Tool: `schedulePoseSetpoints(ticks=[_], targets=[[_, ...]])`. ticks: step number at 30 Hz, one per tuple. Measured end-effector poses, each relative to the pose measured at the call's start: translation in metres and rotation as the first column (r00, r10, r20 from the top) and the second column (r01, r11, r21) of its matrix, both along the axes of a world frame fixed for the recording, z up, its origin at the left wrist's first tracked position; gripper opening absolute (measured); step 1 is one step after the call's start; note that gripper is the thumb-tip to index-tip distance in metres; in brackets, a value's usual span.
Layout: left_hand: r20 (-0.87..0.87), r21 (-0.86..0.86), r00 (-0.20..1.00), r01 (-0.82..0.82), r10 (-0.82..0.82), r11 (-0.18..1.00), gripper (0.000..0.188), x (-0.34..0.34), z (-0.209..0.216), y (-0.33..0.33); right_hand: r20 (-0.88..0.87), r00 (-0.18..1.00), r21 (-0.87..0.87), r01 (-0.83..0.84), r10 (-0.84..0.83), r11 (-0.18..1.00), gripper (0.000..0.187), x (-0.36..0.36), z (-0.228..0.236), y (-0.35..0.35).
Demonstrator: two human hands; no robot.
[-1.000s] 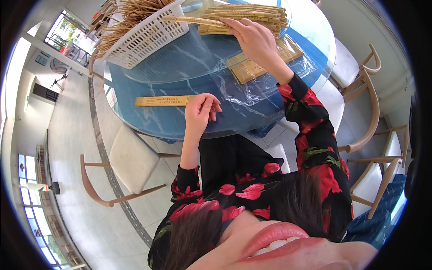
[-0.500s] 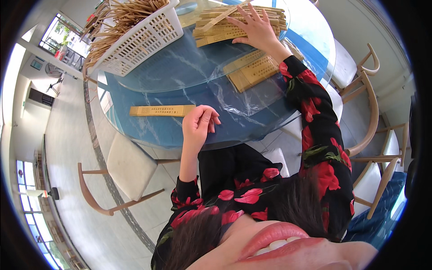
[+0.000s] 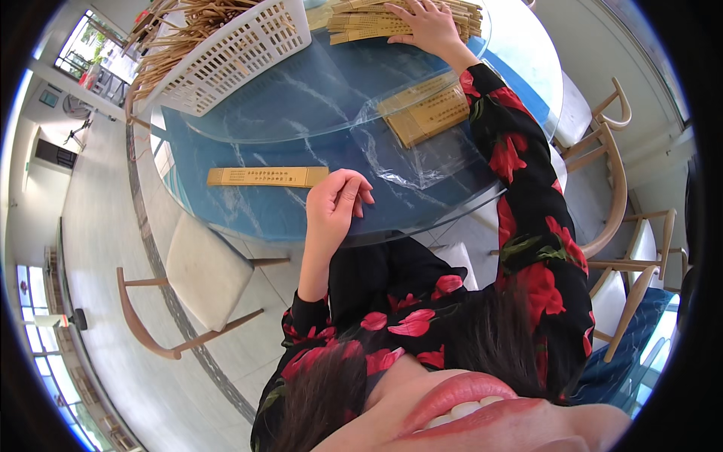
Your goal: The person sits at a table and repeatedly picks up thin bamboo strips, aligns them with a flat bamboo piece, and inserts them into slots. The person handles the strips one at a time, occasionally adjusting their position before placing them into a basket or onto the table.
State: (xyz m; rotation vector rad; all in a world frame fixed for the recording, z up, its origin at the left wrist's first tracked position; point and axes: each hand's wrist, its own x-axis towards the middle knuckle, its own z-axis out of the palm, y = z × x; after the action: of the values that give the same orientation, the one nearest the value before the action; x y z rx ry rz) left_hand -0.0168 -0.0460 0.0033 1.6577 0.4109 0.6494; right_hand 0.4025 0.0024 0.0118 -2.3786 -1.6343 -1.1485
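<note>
My left hand (image 3: 336, 200) rests at the near edge of the round table, fingers curled in and nothing showing in them. Just beside it lies one long, flat tan strip (image 3: 263, 176) with printed characters. At the far side, my right hand (image 3: 428, 27) is spread flat over a pile of similar tan strips (image 3: 360, 29), fingers apart. Between my hands and to the right, a stack of printed tan strips (image 3: 425, 113) lies with a clear plastic bag (image 3: 407, 167).
A white slotted plastic basket (image 3: 233, 64) full of thin brown sticks (image 3: 169, 45) stands on the table's far left. The table top (image 3: 294, 105) is blue with a raised glass disc. Wooden chairs with pale seats (image 3: 205, 273) stand around it.
The view has shifted a little, so the table sits higher in the picture. My right hand stays on the far pile, and my left hand stays curled by the single strip.
</note>
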Motion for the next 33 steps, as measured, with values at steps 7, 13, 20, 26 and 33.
schedulePoseSetpoints(ticks=[7, 13, 20, 26, 33], targets=[[0.006, 0.009, 0.999, -0.034, 0.034, 0.999, 0.021, -0.002, -0.003, 0.002, -0.027, 0.999, -0.012, -0.043, 0.043, 0.999, 0.094, -0.003, 0.023, -0.002], [-0.002, 0.005, 0.999, -0.037, 0.037, 0.999, 0.021, -0.002, -0.001, 0.001, 0.083, 0.996, -0.184, -0.01, 0.026, 0.983, 0.108, 0.024, 0.038, 0.03], [-0.003, 0.013, 0.999, -0.044, 0.044, 0.999, 0.019, -0.003, 0.0, 0.001, 0.065, 0.992, -0.204, 0.116, -0.105, 0.972, 0.08, 0.032, 0.021, 0.053], [0.015, -0.003, 1.0, -0.01, 0.01, 1.0, 0.022, -0.001, 0.001, 0.004, 0.053, 0.983, -0.132, 0.184, -0.179, 0.974, 0.071, 0.039, 0.006, 0.036], [-0.01, 0.087, 1.0, 0.014, -0.013, 0.996, 0.02, -0.001, 0.001, 0.004, -0.086, 0.99, 0.106, -0.103, 0.112, 0.989, 0.071, -0.002, 0.007, 0.008]])
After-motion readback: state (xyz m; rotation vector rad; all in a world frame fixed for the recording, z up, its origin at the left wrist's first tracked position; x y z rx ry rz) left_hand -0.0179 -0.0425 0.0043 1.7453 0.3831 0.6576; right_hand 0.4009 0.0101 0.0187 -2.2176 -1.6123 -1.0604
